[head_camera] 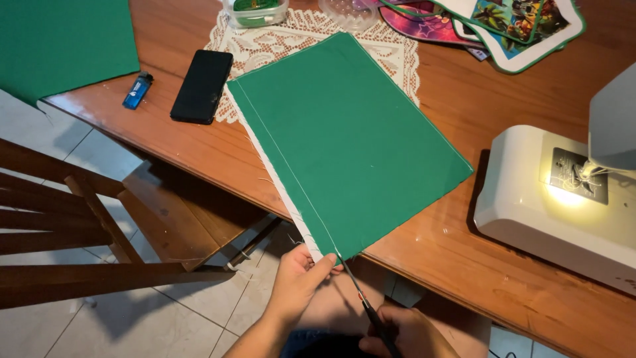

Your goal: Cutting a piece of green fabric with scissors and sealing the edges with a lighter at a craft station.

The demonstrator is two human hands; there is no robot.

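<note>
Right hand [405,331] grips scissors [363,298] | left fingers [323,264] pinch green fabric [351,139]

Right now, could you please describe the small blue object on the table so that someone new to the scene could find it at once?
Start at the wooden table and go to its near left edge, beside the black phone lying on the lace doily. Just left of the phone lies the blue lighter. It is the only small blue thing there, far smaller than the phone and the green fabric.

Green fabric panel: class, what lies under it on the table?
Under the green fabric panel lies a white lace doily on the wooden table; its covered middle cannot be seen.
</note>
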